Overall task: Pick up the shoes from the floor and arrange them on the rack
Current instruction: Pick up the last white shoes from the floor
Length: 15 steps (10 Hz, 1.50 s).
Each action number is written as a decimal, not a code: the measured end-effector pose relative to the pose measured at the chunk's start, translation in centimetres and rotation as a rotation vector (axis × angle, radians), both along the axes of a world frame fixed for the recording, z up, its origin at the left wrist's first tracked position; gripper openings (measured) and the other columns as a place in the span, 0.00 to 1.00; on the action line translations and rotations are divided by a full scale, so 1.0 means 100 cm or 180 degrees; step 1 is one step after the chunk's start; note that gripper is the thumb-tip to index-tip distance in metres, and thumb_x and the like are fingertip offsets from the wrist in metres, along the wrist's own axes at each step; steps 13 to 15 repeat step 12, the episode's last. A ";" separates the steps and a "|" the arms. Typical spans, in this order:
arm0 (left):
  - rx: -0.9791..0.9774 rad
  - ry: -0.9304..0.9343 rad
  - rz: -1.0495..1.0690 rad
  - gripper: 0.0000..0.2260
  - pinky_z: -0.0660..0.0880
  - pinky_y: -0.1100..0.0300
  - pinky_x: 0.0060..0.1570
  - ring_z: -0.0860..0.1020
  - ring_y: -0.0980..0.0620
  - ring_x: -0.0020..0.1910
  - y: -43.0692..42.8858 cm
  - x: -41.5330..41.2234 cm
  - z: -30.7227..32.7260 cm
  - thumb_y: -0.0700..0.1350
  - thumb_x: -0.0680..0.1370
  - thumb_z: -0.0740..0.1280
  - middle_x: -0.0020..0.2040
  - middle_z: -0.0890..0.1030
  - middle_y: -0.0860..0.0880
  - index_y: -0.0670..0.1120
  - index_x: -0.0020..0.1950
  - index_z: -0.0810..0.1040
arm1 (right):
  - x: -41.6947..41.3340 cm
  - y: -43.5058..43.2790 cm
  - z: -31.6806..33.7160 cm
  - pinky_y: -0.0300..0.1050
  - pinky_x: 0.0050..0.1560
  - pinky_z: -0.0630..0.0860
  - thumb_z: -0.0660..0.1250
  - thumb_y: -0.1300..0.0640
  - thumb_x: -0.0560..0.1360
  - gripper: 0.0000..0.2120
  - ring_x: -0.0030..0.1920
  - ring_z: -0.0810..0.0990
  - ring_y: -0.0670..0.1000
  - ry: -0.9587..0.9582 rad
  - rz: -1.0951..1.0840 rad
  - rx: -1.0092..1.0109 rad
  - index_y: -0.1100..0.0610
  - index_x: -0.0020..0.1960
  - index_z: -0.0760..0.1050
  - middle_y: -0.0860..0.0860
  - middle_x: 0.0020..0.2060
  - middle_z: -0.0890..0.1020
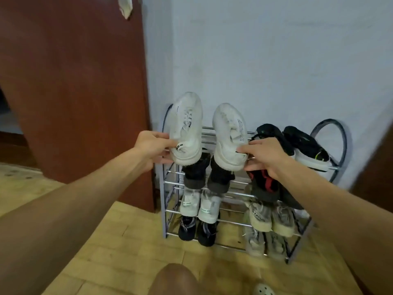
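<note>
Each of the hands pinches one white sneaker by the heel, left hand point(154, 146) on the left sneaker point(187, 126), right hand point(265, 155) on the right sneaker point(230, 133), toes at 12 o'clock over the rack point(328, 143) top tier. Grips look thin; one could slip or tip between the bars.

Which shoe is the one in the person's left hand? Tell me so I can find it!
Find the metal shoe rack against the pale wall. Above its top left corner, the left hand grips a white sneaker by the heel. Unlike the other held white shoe, its heel tab has black lettering.
</note>
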State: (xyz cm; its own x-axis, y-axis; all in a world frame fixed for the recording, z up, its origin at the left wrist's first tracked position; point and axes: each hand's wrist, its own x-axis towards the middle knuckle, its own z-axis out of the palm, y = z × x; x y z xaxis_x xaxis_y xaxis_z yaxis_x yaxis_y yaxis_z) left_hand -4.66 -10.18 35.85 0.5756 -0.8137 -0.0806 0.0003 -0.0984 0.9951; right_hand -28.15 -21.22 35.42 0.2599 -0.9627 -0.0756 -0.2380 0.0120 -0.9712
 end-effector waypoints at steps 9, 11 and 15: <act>0.0595 -0.0950 -0.0316 0.09 0.77 0.52 0.49 0.78 0.48 0.43 -0.067 -0.027 -0.016 0.48 0.78 0.65 0.45 0.77 0.46 0.44 0.53 0.76 | 0.012 -0.031 -0.018 0.48 0.43 0.83 0.68 0.57 0.77 0.17 0.49 0.81 0.54 0.1025 0.0299 -0.0195 0.67 0.61 0.78 0.57 0.49 0.81; 0.0500 -0.1571 -0.1093 0.08 0.74 0.59 0.48 0.79 0.50 0.53 -0.014 -0.070 0.002 0.50 0.76 0.67 0.51 0.80 0.48 0.47 0.51 0.79 | -0.029 0.024 -0.001 0.54 0.54 0.81 0.66 0.59 0.78 0.12 0.50 0.82 0.57 0.1550 0.0470 -0.0608 0.63 0.58 0.80 0.51 0.49 0.77; 0.0465 -0.1796 -0.1372 0.09 0.73 0.57 0.55 0.79 0.51 0.54 -0.009 -0.088 0.008 0.51 0.75 0.68 0.53 0.81 0.50 0.48 0.52 0.80 | -0.048 0.028 0.006 0.56 0.55 0.81 0.66 0.60 0.76 0.09 0.47 0.81 0.55 0.1731 0.0381 -0.0753 0.62 0.54 0.82 0.55 0.48 0.82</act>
